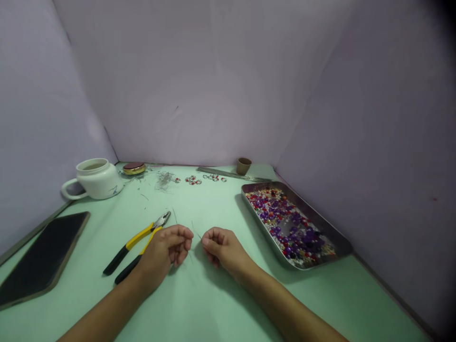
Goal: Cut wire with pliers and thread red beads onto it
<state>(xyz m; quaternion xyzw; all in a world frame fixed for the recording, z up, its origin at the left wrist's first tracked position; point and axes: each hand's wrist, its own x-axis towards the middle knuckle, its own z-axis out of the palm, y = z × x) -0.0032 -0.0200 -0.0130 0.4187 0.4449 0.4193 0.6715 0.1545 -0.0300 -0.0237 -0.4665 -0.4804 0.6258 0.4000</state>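
Note:
In the head view my right hand [224, 248] pinches a short, thin wire [198, 234] between thumb and index finger. Close beside it, my left hand [166, 249] is closed with its fingers curled in. A fine wire end [192, 226] rises by the left fingertips, but I cannot make out what they hold. Pliers with yellow and black handles [140, 234] lie partly under my left hand and wrist, jaws pointing away. Another thin wire piece [174, 216] shows just beyond the left fingers.
At right stands a metal tray [265, 232] of mixed beads. Behind my hands lie wire rings with red beads [193, 180], tangled wire scraps [165, 180], long straight wires [228, 174] and a small brown cup [243, 166]. Leftward are a white mug [99, 183], round tin [134, 168] and phone [44, 256].

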